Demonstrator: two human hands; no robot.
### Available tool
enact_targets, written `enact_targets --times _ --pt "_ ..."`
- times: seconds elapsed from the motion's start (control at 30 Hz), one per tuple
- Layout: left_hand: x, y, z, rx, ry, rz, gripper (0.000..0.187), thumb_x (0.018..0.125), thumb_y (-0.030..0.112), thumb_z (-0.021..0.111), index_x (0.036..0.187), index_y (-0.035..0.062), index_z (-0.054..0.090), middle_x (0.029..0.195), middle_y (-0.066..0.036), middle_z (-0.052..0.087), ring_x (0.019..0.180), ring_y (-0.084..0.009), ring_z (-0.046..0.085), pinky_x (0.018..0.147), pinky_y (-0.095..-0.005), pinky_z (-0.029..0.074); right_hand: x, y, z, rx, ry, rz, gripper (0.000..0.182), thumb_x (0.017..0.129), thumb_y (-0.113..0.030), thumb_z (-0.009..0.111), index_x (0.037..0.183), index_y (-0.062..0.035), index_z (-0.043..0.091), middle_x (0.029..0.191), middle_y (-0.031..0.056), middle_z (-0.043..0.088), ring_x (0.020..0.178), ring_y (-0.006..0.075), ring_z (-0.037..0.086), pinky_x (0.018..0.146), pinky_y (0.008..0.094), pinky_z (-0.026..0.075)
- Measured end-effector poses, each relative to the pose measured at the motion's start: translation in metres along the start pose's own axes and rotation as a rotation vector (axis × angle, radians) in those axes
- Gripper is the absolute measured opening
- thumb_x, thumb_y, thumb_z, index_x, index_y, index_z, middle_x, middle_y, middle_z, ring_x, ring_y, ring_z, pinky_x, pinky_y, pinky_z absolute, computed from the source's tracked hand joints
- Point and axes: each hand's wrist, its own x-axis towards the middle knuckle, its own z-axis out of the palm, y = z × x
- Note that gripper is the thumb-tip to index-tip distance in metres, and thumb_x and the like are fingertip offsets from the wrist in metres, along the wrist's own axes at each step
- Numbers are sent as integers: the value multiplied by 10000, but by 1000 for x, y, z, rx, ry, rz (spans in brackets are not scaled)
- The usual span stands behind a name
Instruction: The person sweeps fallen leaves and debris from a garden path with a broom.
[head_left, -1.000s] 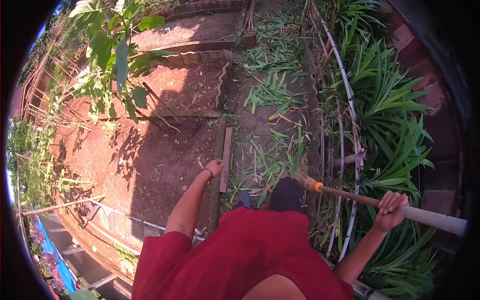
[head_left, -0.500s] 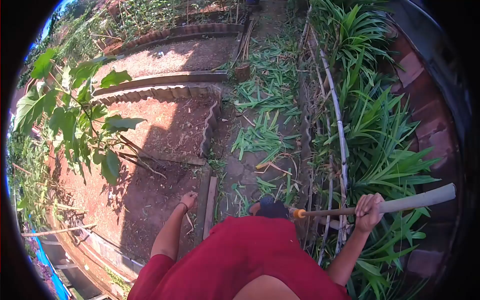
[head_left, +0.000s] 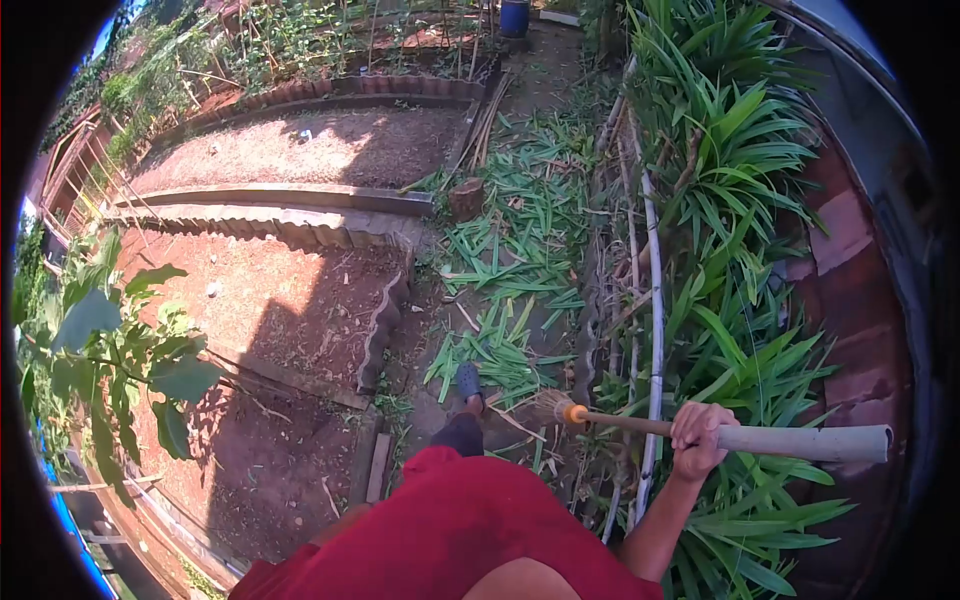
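Note:
My right hand [head_left: 699,440] is closed around the handle of a broom [head_left: 628,423] at the right. Beyond the fist, the handle continues as a thick grey tube pointing right. An orange collar joins the stick to straw bristles, which hang low over the path's right edge. My left hand is out of sight; only a bit of that arm shows beside the red shirt [head_left: 440,525]. Ahead of my foot, in a dark clog [head_left: 468,380], cut green leaves [head_left: 490,345] lie strewn over the path.
Long-leaved plants [head_left: 740,350] line the right side behind a pale pole [head_left: 655,300]. Soil beds [head_left: 300,280] with wavy edging lie to the left, near a leafy plant [head_left: 130,370]. A wood stump [head_left: 466,198] and a blue barrel [head_left: 514,18] stand farther up the path.
I have stepped forward, and a clogged foot now shows on the leaves. My left hand has dropped out of view. The broom's bristles have come into sight.

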Motion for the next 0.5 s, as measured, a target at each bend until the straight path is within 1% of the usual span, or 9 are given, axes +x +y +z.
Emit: enact_targets --times 0.07,0.13,0.17,0.2,0.23,0.33,0.37,0.43,0.5 --pt "51 33 -50 50 43 15 239 806 280 602 920 110 724 993 -122 687 917 -309 665 813 -433 535 33 38 -5 4 47 -23 241 958 -238 585 789 -102 479 479 -11 407 341 98 374 355 230 341" --pt "121 63 -112 175 132 72 255 790 282 608 932 112 734 1026 -139 703 949 -330 681 837 -444 540 82 70 -4 57 95 -17 342 944 -239 604 656 -94 487 462 4 428 355 111 406 381 248 359" --pt "165 77 -149 309 208 114 264 782 283 610 937 114 740 1043 -147 711 966 -340 689 849 -450 543 98 97 -15 83 145 -37 311 957 -229 576 689 -93 497 471 8 435 349 112 395 377 248 359" --pt "219 109 -185 656 256 74 344 804 292 598 1042 83 732 1129 -168 692 1021 -336 680 872 -446 537 123 114 -15 41 151 -24 325 968 -236 551 689 -90 469 464 10 426 344 112 380 375 250 358" --pt "260 126 -222 732 80 134 313 808 289 604 1005 86 739 1095 -166 700 1006 -327 684 857 -434 540 147 133 -17 12 151 -13 334 970 -238 544 684 -92 454 460 9 417 340 112 371 372 250 356" --pt "300 293 -328 1087 81 412 241 823 279 623 894 93 758 993 -160 725 959 -300 696 814 -399 547 218 165 -9 -22 142 25 354 976 -235 527 667 -103 416 454 6 391 336 113 357 367 248 350" --pt "279 363 -354 211 313 246 283 894 270 580 990 51 731 971 -163 723 974 -296 688 840 -390 532 240 177 -10 -16 143 -1 362 976 -238 526 660 -102 416 453 6 387 336 114 355 368 249 348" --pt "327 446 -393 -28 367 476 335 947 255 562 1198 52 651 1003 -134 709 900 -238 675 847 -357 513 282 207 -13 -25 126 -27 377 978 -248 521 646 -102 418 452 5 382 334 113 355 368 252 349" --pt "302 549 -437 -156 254 430 353 953 287 569 1209 57 650 1036 -139 704 917 -233 666 851 -354 510 321 239 -12 -42 131 -25 377 977 -252 524 647 -103 420 452 4 381 333 113 356 365 252 349"
